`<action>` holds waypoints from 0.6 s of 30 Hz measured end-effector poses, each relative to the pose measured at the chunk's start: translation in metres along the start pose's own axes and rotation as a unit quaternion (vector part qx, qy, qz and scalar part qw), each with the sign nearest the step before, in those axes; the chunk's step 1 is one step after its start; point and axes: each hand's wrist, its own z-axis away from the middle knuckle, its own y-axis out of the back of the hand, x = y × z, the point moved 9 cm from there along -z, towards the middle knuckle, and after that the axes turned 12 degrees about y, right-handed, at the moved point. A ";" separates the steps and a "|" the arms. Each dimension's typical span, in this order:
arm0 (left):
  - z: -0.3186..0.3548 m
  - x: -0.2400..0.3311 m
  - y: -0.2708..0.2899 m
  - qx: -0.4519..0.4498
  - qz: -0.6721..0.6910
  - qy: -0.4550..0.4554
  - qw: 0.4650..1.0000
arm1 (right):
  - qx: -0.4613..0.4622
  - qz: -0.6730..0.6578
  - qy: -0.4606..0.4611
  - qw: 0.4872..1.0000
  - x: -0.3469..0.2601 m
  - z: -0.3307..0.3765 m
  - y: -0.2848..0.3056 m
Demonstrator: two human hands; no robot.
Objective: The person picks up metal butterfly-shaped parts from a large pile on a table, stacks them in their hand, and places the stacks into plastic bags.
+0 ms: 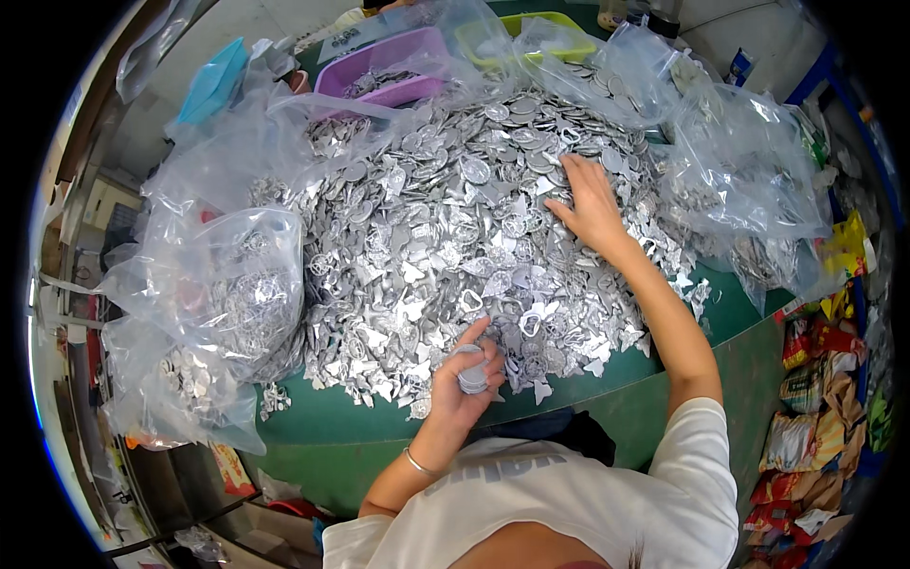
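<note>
1. The left hand (464,372) is curled shut around a small stack of round silver discs (471,376), held close to the body at the near edge of the heap. The thumb and fingers cup the stack from the sides, which seems to keep the discs aligned face to face.
2. The right hand (590,204) lies spread flat, fingers apart, on the far part of the pile of silver metal pieces (445,237). It clasps nothing; the open palm looks suited to raking or feeling through the loose shapes.
3. The pile covers most of the green table (351,417) and mixes discs, hearts and winged shapes, so pieces of one kind have to be picked out from among the others.
4. Clear plastic bags (227,303) partly filled with similar pieces stand to the left and right of the heap, mouths open and within arm's reach.
5. A purple tray (379,66) and a yellow-green tray (531,28) sit behind the heap, well apart from both hands.
</note>
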 end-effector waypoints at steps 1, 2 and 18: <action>0.000 0.000 -0.001 0.002 -0.003 -0.002 1.000 | 0.008 0.054 -0.001 0.998 -0.003 -0.002 -0.003; -0.001 0.001 -0.002 -0.003 -0.003 -0.002 1.000 | 0.007 0.070 0.001 0.998 -0.004 -0.005 -0.003; -0.019 0.008 -0.042 -0.040 -0.071 0.000 0.997 | 0.012 0.139 0.035 0.990 -0.004 -0.013 0.010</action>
